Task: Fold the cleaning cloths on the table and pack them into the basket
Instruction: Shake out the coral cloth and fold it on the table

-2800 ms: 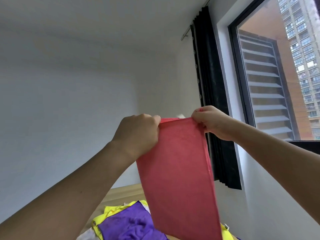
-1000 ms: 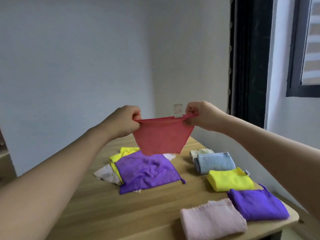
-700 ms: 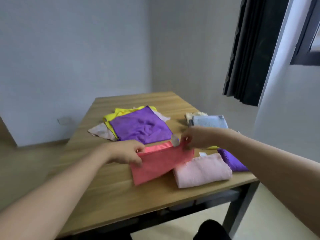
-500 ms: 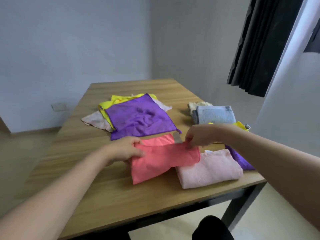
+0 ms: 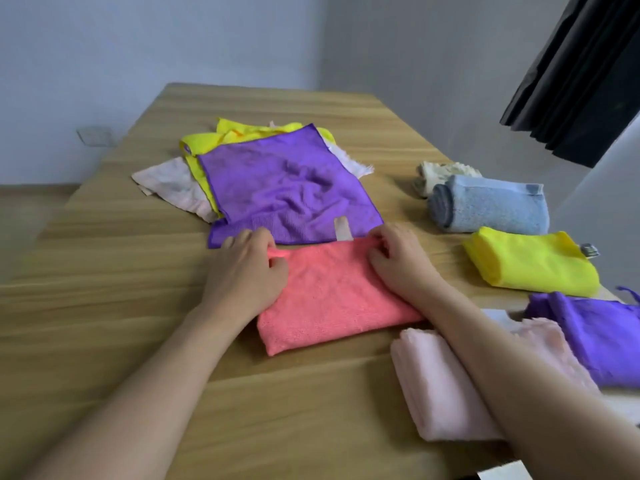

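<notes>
Both hands (image 5: 242,271) now pinching coral cloth (image 5: 332,299) flat on table (image 5: 104,306)

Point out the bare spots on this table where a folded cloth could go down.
Bare wood lies left of the left hand, at the near edge of the table below the coral cloth, and at the far end beyond the unfolded pile. The right side is crowded with the folded cloths.

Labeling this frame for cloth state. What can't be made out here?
Head view only:
- Basket: not in view.
- Pale pink folded cloth: middle hidden by the right forearm.
- Folded purple cloth: cut off by the right edge.
- Coral cloth: left end covered by the left hand; right end by the right hand.
- Tag on its far edge: print too small to read.
- Unfolded pile: lower cloths mostly covered, count unclear.
</notes>
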Demonstrator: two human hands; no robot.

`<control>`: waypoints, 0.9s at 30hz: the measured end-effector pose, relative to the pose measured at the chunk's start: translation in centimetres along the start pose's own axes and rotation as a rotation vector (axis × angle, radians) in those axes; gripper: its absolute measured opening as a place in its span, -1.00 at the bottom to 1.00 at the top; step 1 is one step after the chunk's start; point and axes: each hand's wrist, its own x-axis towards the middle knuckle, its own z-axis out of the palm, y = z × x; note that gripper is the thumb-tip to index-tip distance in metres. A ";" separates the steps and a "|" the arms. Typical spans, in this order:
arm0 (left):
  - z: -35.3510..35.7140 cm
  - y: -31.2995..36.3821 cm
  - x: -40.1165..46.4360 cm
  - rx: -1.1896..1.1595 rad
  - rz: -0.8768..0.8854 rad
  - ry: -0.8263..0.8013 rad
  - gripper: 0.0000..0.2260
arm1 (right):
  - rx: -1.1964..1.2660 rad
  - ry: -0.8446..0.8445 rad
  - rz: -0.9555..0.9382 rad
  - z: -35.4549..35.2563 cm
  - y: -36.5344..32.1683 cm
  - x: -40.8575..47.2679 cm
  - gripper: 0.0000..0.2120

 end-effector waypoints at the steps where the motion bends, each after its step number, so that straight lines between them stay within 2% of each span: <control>1: -0.1 0.1 0.1 0.003 0.021 0.010 -0.83 | 0.061 0.029 0.022 -0.2 0.1 -0.2 -0.67; 3: -0.1 0.2 -0.1 -0.002 0.031 0.014 -0.84 | 0.093 0.006 0.044 -0.5 0.0 -0.2 -0.59; 7: 0.2 0.2 0.0 -0.010 0.008 -0.011 -0.82 | 0.021 -0.070 0.033 -0.2 -0.2 0.6 -0.57; 11: 0.0 0.4 0.1 0.036 -0.021 -0.089 -0.74 | 0.026 -0.060 0.040 0.1 0.3 0.6 -0.64; 14: -0.4 0.7 0.0 0.031 -0.042 -0.142 -0.81 | 0.070 -0.050 0.011 0.1 0.0 0.1 -0.74; 16: -1.0 1.2 -0.1 -0.068 -0.089 -0.132 -0.88 | 0.153 -0.041 0.045 -0.4 -0.6 -0.1 -0.90; 18: -1.4 1.6 -0.1 -0.365 -0.210 -0.107 -0.93 | 0.250 -0.034 0.103 -1.2 -1.1 -0.2 -0.84; 21: -2.6 1.4 -0.1 -1.118 -0.462 -0.130 -0.67 | 0.462 -0.027 0.315 -3.0 -2.3 0.3 -0.82; 22: -2.7 1.2 -0.3 -1.251 -0.509 -0.176 -0.52 | 0.613 -0.018 0.439 -3.7 -2.6 0.4 -0.77; 23: -2.9 1.2 -0.8 -1.285 -0.515 -0.241 -0.41 | 0.761 -0.013 0.578 -4.4 -2.7 0.4 -0.73; 24: -2.9 1.2 -1.3 -1.262 -0.492 -0.303 -0.39 | 0.871 -0.019 0.713 -4.8 -2.7 0.4 -0.70; 27: -3.2 1.9 -2.9 -1.172 -0.457 -0.404 -0.51 | 0.979 -0.036 0.928 -5.0 -2.5 -0.9 -0.72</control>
